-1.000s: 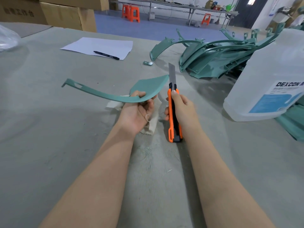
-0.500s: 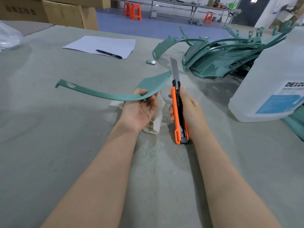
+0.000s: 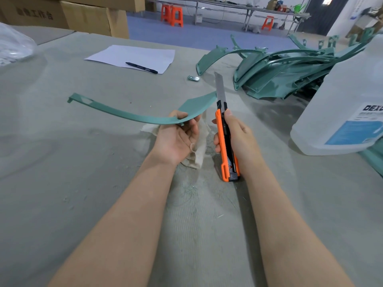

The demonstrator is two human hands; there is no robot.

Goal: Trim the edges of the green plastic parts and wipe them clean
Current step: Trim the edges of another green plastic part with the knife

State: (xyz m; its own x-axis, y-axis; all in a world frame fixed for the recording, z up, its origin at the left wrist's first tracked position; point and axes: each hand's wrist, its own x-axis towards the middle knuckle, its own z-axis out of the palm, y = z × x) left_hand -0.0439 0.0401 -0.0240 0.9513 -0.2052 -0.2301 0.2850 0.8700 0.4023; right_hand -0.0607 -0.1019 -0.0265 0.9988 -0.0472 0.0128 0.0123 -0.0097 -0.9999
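1. The left hand (image 3: 178, 139) pinches the part (image 3: 128, 117) near its wide end, thumb on top. It holds the part above the bench (image 3: 62, 162), with the thin arm reaching left.
2. The right hand (image 3: 238, 137) is wrapped round the knife (image 3: 224, 141). The blade (image 3: 220, 88) is out, pointing far, at the part's right tip.
3. This looks like the trimming step: lay the blade shallow on the edge and stroke away from the left fingers.
4. Use light passes, since the thin part will likely flex.
5. The cloth (image 3: 199, 141) lies under the left hand, handy for wiping.
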